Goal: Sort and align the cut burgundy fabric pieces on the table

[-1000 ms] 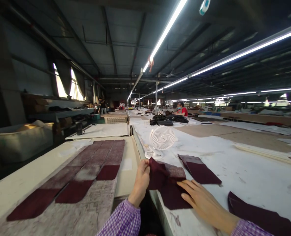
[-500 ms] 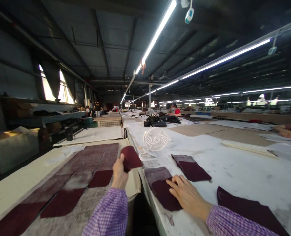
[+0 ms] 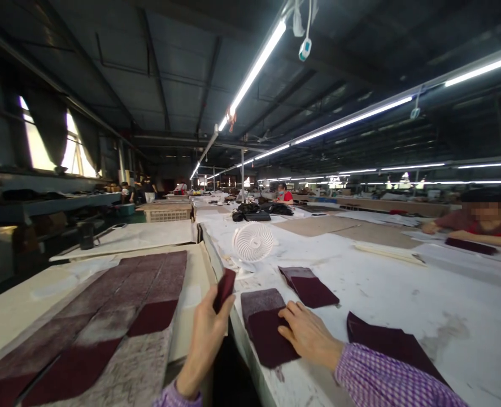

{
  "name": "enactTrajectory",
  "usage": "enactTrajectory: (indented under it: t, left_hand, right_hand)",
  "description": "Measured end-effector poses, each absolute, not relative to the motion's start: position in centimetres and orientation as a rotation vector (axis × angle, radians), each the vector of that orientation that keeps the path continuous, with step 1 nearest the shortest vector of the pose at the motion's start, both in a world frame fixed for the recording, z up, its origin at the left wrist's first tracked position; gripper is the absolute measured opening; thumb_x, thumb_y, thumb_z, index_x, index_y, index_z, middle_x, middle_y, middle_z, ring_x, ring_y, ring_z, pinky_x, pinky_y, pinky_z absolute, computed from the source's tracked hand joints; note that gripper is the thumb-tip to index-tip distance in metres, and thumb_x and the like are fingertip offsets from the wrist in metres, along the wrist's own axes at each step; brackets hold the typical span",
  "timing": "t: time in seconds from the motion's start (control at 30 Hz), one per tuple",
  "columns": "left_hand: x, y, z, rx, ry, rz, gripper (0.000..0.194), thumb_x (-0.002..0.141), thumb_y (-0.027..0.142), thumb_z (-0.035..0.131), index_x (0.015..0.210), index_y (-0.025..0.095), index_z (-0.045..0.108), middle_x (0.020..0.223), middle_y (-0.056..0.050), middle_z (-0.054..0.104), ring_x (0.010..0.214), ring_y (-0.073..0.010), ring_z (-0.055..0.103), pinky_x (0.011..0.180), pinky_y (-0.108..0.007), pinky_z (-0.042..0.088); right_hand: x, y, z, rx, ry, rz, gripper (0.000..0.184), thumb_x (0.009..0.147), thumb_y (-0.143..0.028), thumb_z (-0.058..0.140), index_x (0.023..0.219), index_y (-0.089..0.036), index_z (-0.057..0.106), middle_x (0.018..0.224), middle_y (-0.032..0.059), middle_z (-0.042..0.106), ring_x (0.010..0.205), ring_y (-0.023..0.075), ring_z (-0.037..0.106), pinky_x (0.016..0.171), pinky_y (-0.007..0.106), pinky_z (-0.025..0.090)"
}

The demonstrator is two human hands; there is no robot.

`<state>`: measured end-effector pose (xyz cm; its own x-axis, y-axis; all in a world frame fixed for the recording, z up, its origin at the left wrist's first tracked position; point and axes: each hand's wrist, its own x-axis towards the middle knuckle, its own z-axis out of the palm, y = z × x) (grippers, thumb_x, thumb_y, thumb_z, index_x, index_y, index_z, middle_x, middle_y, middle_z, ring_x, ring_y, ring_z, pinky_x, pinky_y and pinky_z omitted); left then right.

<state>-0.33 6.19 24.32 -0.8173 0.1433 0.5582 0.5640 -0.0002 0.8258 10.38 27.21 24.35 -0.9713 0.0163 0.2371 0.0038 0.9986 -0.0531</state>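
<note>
My left hand (image 3: 208, 325) is closed round a small maroon fabric piece (image 3: 225, 289), holding it upright over the gap between the two tables. My right hand (image 3: 312, 334) rests its bent fingertips, slightly apart, on a maroon fabric stack (image 3: 269, 345) near the white table's edge. The far part of that stack looks greyer and dusty. Behind it lies another maroon stack (image 3: 316, 291), and a larger maroon stack (image 3: 392, 342) sits beside my right forearm. On the left table, rows of maroon pieces (image 3: 152, 318) are laid out, some dark and some chalky grey.
A white fan (image 3: 253, 242) stands on the white table (image 3: 386, 288) beyond the stacks. Dark bundles (image 3: 254, 212) lie further back. A co-worker (image 3: 483, 217) leans at the far right by a dark maroon piece (image 3: 470, 246). A dark mug (image 3: 86, 235) stands at left.
My left hand has drawn nearer and turned, so its fabric piece now shows narrower. My right hand's fingers have drawn closer together on the stack. The view has swung right, bringing the co-worker in.
</note>
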Motion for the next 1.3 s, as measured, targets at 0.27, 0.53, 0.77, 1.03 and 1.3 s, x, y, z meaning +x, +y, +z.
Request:
enactTrajectory:
  t: [0.27, 0.53, 0.77, 1.03, 1.3]
  left_hand:
    - [7.0, 12.3, 19.9, -1.423, -2.031, -1.233, 0.021, 0.081, 0.016, 0.049, 0.098, 0.023, 0.058, 0.086, -0.002, 0.063, 0.074, -0.0168, 0.062, 0.064, -0.026, 0.048]
    - [9.1, 12.4, 19.4, -1.725, -1.981, -0.832, 0.026, 0.064, 0.031, 0.075, 0.085, 0.022, 0.062, 0.072, 0.002, 0.061, 0.066, -0.0166, 0.059, 0.054, -0.025, 0.042]
    - [10.4, 11.2, 20.2, -1.767, -2.115, -0.824, 0.014, 0.083, 0.024, 0.056, 0.095, 0.022, 0.064, 0.079, 0.000, 0.061, 0.074, -0.0174, 0.060, 0.067, -0.029, 0.045]
    - [8.6, 10.2, 24.7, -1.620, -2.213, -1.285, 0.029, 0.090, 0.038, 0.044, 0.090, 0.019, 0.065, 0.087, -0.005, 0.063, 0.086, -0.0165, 0.055, 0.077, -0.029, 0.043]
    - [4.0, 15.7, 23.2, -1.621, -2.436, -0.961, 0.019, 0.083, 0.025, 0.055, 0.095, 0.019, 0.068, 0.094, -0.005, 0.066, 0.091, -0.0200, 0.056, 0.085, -0.036, 0.041]
  right_hand:
    - [12.5, 29.2, 26.9, -0.434, -2.683, 1.684, 0.064, 0.090, -0.061, 0.017, 0.091, -0.014, 0.061, 0.077, 0.0090, 0.060, 0.065, 0.0179, 0.056, 0.057, 0.031, 0.041]
    - [14.5, 30.2, 25.6, -0.450, -2.497, 1.817, 0.066, 0.063, -0.032, 0.071, 0.119, -0.013, 0.043, 0.079, 0.0003, 0.059, 0.062, 0.0104, 0.051, 0.057, 0.023, 0.038]
    - [15.2, 31.6, 26.2, -0.310, -2.569, 1.913, 0.060, 0.081, -0.053, 0.052, 0.124, -0.013, 0.040, 0.094, 0.0086, 0.063, 0.073, 0.0149, 0.057, 0.062, 0.027, 0.043]
    - [15.1, 31.7, 27.2, 0.054, -2.647, 1.934, 0.056, 0.066, -0.018, 0.067, 0.117, -0.013, 0.045, 0.083, -0.0012, 0.058, 0.072, 0.0095, 0.053, 0.070, 0.025, 0.039]
    - [13.6, 32.7, 25.3, 0.018, -2.862, 1.132, 0.044, 0.070, -0.017, 0.061, 0.114, -0.015, 0.055, 0.087, 0.0019, 0.064, 0.076, 0.0133, 0.057, 0.070, 0.025, 0.044]
